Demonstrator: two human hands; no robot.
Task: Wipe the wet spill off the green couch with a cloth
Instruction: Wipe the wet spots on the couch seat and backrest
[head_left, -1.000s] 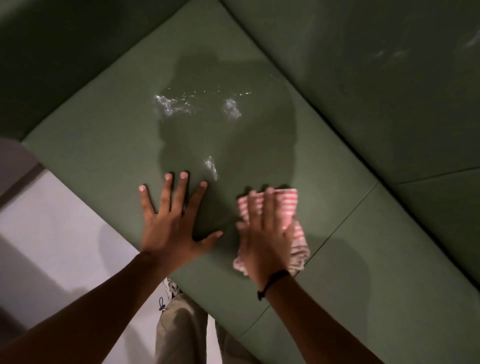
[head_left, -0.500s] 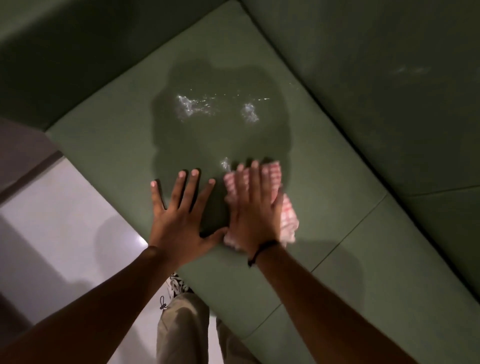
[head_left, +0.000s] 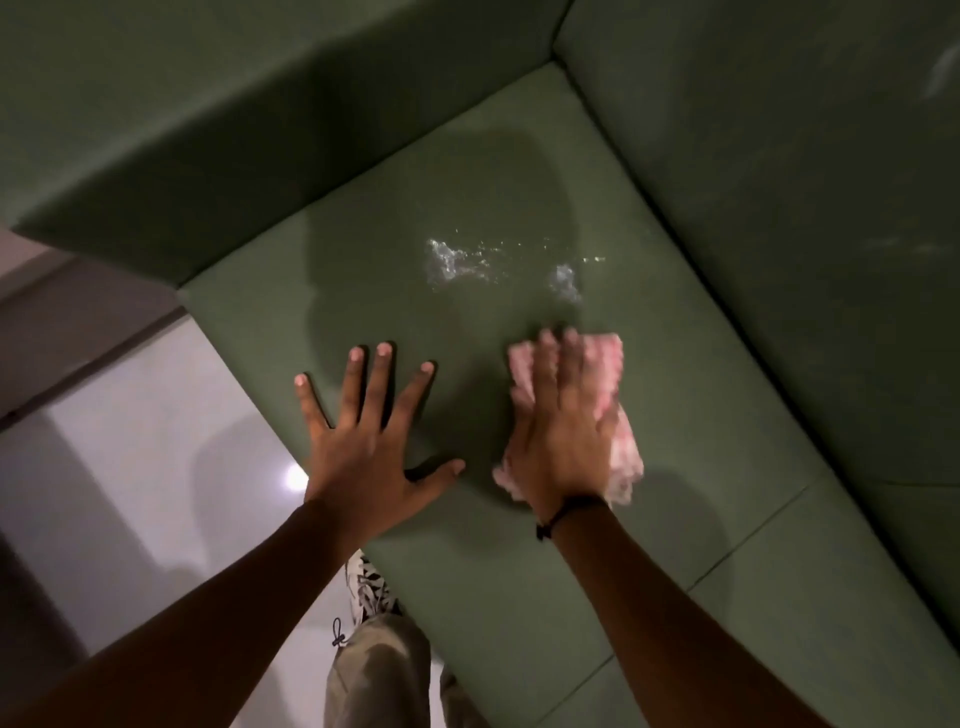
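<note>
A dark wet patch with glistening water (head_left: 467, 265) spreads over the seat cushion of the green couch (head_left: 727, 426). My right hand (head_left: 563, 431) presses flat on a pink-and-white striped cloth (head_left: 608, 395), which lies at the near right edge of the wet patch and looks blurred. My left hand (head_left: 363, 441) rests flat on the cushion to the left of the cloth, fingers spread, holding nothing. Shiny droplets lie just beyond the cloth.
The couch backrest (head_left: 779, 156) rises on the right and the armrest (head_left: 182, 130) on the far left. A seam (head_left: 748, 540) divides two seat cushions. A pale glossy floor (head_left: 130, 467) lies left of the couch; my trouser leg and shoe (head_left: 371, 587) stand by its front edge.
My right hand slid the cloth forward and left into the wet patch, then back to the right. The small puddle near the left fingertips is gone. The left hand stayed planted.
</note>
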